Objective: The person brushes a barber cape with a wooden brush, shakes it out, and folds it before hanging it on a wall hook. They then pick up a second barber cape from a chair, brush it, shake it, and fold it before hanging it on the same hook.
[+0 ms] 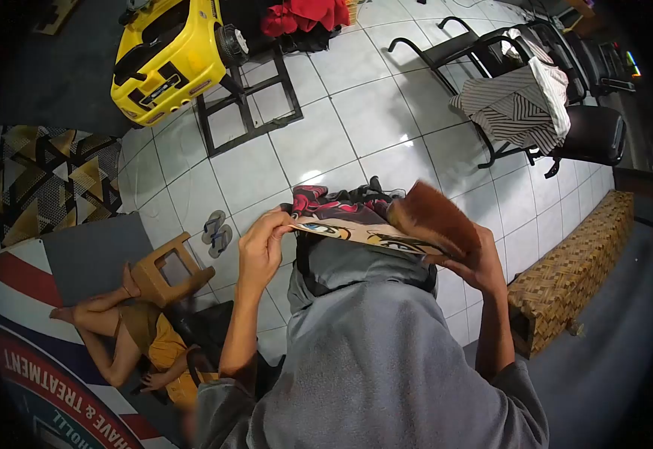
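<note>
A flat strip (pixel 364 236) with painted eyes on it is held level above my lap. My left hand (pixel 263 238) pinches its left end. At the other end, my right hand (pixel 470 258) has its fingers wrapped round the strip's right end and a brown fuzzy piece (pixel 435 217), which stands up at a tilt. Red, black and grey patterned cloth (pixel 341 203) lies just beyond the strip, bunched up. Grey fabric (pixel 364 352) covers my torso and lap.
A yellow toy car (pixel 165 63) and black frame (pixel 255 112) stand ahead. Striped cloth (pixel 517 112) hangs on a black chair at right. A woven box (pixel 573 273) lies right; a stool (pixel 169 273), sandals (pixel 216 233) and a person (pixel 139 329) are left.
</note>
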Demonstrator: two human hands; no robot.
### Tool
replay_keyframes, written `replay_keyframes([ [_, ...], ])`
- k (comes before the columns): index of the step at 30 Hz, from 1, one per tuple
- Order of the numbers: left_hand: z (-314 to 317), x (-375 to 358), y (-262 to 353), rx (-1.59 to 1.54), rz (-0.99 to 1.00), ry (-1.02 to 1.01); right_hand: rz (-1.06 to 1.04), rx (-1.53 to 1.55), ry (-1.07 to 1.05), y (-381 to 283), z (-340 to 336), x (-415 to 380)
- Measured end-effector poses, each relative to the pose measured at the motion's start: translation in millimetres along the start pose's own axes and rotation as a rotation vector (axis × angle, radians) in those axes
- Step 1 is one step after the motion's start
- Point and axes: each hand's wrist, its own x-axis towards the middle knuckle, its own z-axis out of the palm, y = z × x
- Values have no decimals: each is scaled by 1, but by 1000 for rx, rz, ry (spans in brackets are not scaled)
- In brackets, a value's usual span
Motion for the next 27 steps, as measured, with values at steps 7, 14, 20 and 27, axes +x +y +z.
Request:
replay_keyframes([
  [7, -2, 9, 0, -13, -88, -93, 157, -251, -356, 11, -13, 7],
  [14, 0, 7, -10, -47, -162, -321, 257, -164, -352, 56, 2, 5],
  [20, -5, 4, -2, -68, -301, -490, 401, -106, -333, 68, 10, -2],
  [27, -9, -11, -13, -145, -318, -498, 184, -6, -128, 72, 10, -8],
])
